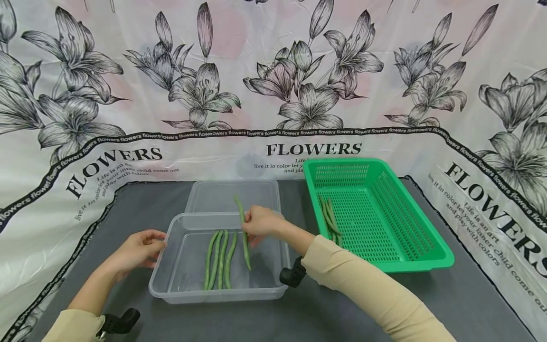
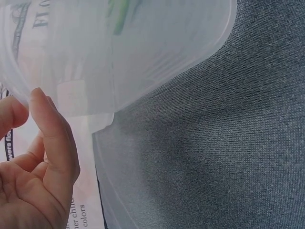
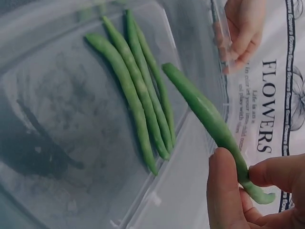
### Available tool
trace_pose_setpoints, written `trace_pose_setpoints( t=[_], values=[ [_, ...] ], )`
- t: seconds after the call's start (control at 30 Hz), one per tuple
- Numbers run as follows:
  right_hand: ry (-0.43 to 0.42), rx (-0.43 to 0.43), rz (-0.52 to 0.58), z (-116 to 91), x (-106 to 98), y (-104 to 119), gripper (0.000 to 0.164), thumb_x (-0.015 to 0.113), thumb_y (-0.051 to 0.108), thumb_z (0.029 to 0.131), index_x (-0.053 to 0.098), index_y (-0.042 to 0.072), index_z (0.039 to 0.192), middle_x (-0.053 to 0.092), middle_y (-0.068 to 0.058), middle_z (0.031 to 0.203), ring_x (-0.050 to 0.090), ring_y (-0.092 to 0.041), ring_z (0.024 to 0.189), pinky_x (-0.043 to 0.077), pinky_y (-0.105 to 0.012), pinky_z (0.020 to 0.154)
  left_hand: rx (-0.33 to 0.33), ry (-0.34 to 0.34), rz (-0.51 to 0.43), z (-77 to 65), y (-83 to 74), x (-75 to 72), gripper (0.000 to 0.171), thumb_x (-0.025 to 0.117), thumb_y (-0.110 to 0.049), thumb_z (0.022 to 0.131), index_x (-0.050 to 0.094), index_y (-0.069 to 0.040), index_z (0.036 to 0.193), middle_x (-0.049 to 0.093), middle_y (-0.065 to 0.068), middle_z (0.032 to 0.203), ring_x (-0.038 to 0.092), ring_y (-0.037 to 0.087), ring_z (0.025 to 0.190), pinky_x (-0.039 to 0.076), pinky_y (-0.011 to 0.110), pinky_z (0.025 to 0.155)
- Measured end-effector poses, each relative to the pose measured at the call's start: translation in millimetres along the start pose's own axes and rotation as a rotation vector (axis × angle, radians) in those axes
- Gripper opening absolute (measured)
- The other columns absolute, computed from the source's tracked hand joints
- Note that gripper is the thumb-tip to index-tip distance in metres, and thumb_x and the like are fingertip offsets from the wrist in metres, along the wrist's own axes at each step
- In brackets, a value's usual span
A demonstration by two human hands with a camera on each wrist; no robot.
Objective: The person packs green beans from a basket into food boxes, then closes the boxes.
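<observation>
My right hand (image 1: 261, 223) pinches a green bean (image 3: 207, 114) near one end, between thumb and fingers. The bean hangs over the right half of a clear plastic container (image 1: 179, 288), at a slant. Inside the container several green beans (image 3: 128, 86) lie side by side on the bottom. At the container's left wall, my left hand (image 1: 137, 251) holds the rim; in the left wrist view the rim (image 2: 19, 90) runs between the thumb and a finger (image 2: 45, 114).
Behind the container lies a clear plastic lid (image 1: 213, 195). A green perforated basket (image 1: 420, 228) stands to the right, with several green beans (image 1: 329, 218) along its left side. A grey cloth (image 1: 239, 323) covers the table. Behind hangs a flower-printed sheet (image 1: 256, 114).
</observation>
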State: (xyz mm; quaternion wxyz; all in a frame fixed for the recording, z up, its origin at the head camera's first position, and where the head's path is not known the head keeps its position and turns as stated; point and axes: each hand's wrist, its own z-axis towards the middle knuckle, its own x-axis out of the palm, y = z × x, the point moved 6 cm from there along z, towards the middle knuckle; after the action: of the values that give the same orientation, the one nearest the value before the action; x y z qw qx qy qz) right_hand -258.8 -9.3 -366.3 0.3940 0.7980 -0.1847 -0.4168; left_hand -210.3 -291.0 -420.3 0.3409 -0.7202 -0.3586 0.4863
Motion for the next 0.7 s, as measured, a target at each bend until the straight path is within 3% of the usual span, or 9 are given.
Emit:
trace_pose_setpoints(
  t=[0.2,0.33,0.57,0.7],
  values=[
    [0.039,0.01,0.009,-3,12,3,0.042,0.051,0.005,0.093,0.029,0.011,0.058,0.05,-0.008,0.058,0.065,-0.022,0.059,0.055,-0.041,0.066,-0.001,0.002,0.01,-0.4,-1.0,-1.0,0.053,0.052,-0.031,0.094,0.039,0.003,0.132,0.055,0.018,0.111,0.055,0.022,0.087,0.053,0.036,0.071],
    [0.036,0.019,-0.041,-2,19,2,0.046,0.052,0.005,0.092,0.027,0.013,0.054,0.053,-0.009,0.053,0.066,-0.024,0.058,0.055,-0.04,0.063,-0.001,0.005,0.005,-0.5,-2.6,-0.8,0.052,0.052,-0.031,0.094,0.039,0.004,0.132,0.054,0.019,0.112,0.056,0.022,0.087,0.053,0.036,0.071],
    [0.063,0.064,-0.035,-1,32,-2,0.042,0.053,0.006,0.092,0.029,0.012,0.058,0.056,-0.012,0.065,0.066,-0.025,0.061,0.055,-0.041,0.065,-0.004,0.01,0.005,-0.3,-1.2,-2.3,0.052,0.052,-0.031,0.095,0.039,0.004,0.132,0.054,0.02,0.114,0.057,0.021,0.087,0.053,0.036,0.072],
    [0.075,0.063,-0.016,-1,34,-2,0.023,0.051,0.007,0.094,0.048,0.005,0.071,0.06,-0.017,0.082,0.067,-0.03,0.07,0.055,-0.041,0.066,-0.001,0.009,0.002,-0.5,-1.2,-2.5,0.051,0.051,-0.03,0.095,0.039,0.004,0.131,0.055,0.019,0.112,0.056,0.02,0.085,0.053,0.035,0.071]
  ],
)
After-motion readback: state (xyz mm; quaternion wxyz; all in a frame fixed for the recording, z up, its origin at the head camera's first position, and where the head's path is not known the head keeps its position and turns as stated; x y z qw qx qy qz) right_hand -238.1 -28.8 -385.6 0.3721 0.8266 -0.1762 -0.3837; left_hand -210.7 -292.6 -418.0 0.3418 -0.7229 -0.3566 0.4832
